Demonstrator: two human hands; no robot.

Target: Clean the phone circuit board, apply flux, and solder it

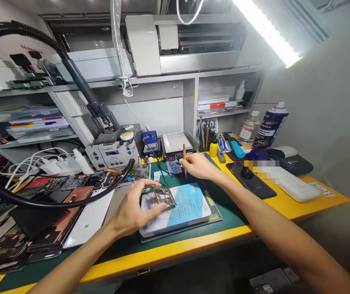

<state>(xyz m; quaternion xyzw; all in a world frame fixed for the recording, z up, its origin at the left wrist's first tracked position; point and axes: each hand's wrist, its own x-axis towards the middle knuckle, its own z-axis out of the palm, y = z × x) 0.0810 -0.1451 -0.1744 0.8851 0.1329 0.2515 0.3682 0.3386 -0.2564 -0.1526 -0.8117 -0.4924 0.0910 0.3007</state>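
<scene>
My left hand [135, 206] pinches a small circuit board [164, 196] by its near edge and holds it over a phone [190, 206] that lies flat on the green mat [224, 192]. My right hand [198, 165] is farther back, closed on a thin yellow-handled tool [184, 152] that stands upright. It hovers just in front of the small hot plate [176, 143]. Both forearms reach in from the bottom edge.
Several opened phones and back covers [55, 204] pile up at the left, under a thick black hose [55, 200]. A soldering station [113, 153], a spray can [270, 124], a black phone [251, 179] and a white box [297, 185] stand around. The yellow bench edge [193, 247] runs in front.
</scene>
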